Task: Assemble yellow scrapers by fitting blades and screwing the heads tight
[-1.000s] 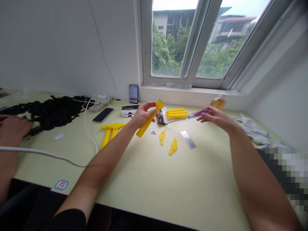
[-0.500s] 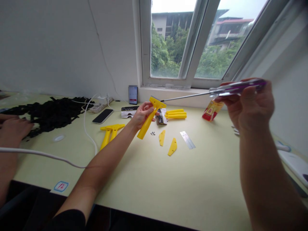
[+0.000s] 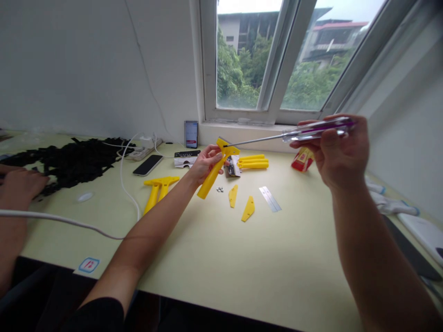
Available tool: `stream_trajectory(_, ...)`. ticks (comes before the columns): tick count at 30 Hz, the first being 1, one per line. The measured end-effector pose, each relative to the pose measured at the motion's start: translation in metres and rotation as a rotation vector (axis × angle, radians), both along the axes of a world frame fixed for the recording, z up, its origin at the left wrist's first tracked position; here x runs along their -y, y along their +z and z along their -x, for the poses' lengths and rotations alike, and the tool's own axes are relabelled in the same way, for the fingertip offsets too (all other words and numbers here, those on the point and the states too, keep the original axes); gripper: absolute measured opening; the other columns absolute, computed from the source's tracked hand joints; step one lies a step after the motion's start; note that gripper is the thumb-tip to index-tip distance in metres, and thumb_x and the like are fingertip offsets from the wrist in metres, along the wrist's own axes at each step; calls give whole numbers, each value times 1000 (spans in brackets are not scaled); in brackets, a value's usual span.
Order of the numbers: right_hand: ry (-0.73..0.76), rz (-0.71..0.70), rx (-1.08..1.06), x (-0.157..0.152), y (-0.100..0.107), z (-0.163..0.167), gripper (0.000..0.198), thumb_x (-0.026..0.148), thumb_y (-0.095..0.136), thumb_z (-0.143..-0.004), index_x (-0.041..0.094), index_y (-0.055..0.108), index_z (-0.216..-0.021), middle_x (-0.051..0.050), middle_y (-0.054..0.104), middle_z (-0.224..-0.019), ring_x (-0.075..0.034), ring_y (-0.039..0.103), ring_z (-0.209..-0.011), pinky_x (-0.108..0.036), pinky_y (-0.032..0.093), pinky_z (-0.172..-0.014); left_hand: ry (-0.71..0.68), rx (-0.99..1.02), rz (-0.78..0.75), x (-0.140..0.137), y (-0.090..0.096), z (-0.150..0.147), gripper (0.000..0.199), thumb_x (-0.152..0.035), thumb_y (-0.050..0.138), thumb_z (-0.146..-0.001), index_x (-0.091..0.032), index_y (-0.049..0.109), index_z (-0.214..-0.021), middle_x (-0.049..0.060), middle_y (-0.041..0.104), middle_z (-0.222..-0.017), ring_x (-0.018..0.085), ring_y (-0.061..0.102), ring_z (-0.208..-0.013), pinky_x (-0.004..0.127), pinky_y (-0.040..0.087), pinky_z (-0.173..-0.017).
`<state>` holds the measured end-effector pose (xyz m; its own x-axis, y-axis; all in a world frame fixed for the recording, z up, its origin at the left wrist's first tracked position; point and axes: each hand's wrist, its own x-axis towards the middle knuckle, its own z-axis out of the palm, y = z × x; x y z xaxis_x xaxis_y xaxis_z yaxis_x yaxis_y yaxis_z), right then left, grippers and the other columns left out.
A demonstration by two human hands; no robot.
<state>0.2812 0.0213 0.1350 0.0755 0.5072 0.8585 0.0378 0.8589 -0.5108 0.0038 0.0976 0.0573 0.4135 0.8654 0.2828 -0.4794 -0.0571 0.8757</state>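
My left hand point(image 3: 206, 164) is closed around a yellow scraper point(image 3: 211, 179), its wide head tilted up and its handle pointing down toward me. In my right hand point(image 3: 341, 154) is a screwdriver point(image 3: 313, 130) with a clear and purple handle. The screwdriver's tip meets the scraper's head near its left side; any screw there is too small to make out. Below the scraper lie a small pile of screws point(image 3: 219, 189), two yellow cover plates point(image 3: 248, 209) and thin metal blades point(image 3: 270, 199).
Yellow scrapers point(image 3: 162, 182) lie beside my left forearm, and more yellow handles point(image 3: 254, 162) lie behind. A black phone point(image 3: 147, 165), a white cable point(image 3: 122, 184) and a heap of black pieces point(image 3: 86, 161) are leftward. Another person's hand point(image 3: 26, 184) touches the heap. A red-yellow package point(image 3: 302, 160) stands right.
My right hand has moved left with the screwdriver, whose tip has shifted from the right part of the scraper's head to its left side. My left hand stays almost still.
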Motion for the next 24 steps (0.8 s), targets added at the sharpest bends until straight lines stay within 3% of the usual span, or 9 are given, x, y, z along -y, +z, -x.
stream_trajectory(3,-152,-41,-36,-3,0,-8,27,39,65,-88,23,49,-103,-3,68,-88,-19,71,-73,-32,58,-55,95,-12,24,-4,1,1,40,-27,81,-66,-22,53,-95,3,61,-109,18,69,-72,22,49,-45)
stream_trajectory(5,-343,-22,-6,-7,-3,-20,28,45,61,-89,23,51,-103,-1,64,-82,-15,66,-64,-29,53,-53,189,-24,45,-7,1,3,41,-26,80,-65,-21,52,-94,2,61,-108,17,68,-69,22,49,-44)
stream_trajectory(8,-727,86,320,-17,-14,-41,33,47,55,-92,23,56,-115,-2,62,-82,-13,58,-62,-30,48,-61,274,-30,62,-10,0,5,40,-23,79,-65,-21,50,-93,2,60,-109,16,68,-66,22,48,-42)
stream_trajectory(10,-865,145,655,-26,-27,-51,36,43,51,-94,23,58,-122,-4,62,-83,-16,55,-68,-34,47,-71,283,-35,58,-10,0,5,40,-23,79,-65,-21,51,-93,2,59,-109,17,68,-66,23,48,-42)
stream_trajectory(12,-855,203,949,-37,-43,-55,39,43,47,-95,23,61,-125,-7,61,-84,-20,54,-75,-37,44,-77,279,-45,48,-9,0,4,40,-24,79,-64,-20,51,-93,3,59,-109,18,68,-65,23,48,-41)
stream_trajectory(15,-791,364,1216,-53,-70,-51,45,48,42,-96,27,60,-131,-8,57,-82,-23,53,-78,-35,43,-73,272,-66,33,-7,2,3,40,-25,79,-65,-20,52,-94,3,59,-110,17,68,-66,23,49,-41)
stream_trajectory(20,-681,607,1442,-62,-108,-36,46,49,38,-96,31,58,-134,-11,61,-91,-24,57,-83,-32,42,-71,276,-57,33,-5,7,3,40,-25,80,-65,-20,52,-93,4,59,-112,15,68,-66,22,48,-42)
stream_trajectory(24,-643,677,1562,-57,-119,-20,44,47,45,-94,32,59,-133,-14,65,-105,-30,59,-95,-38,43,-75,272,-37,34,-6,9,4,40,-24,79,-65,-20,52,-94,4,59,-112,16,68,-66,22,48,-42)
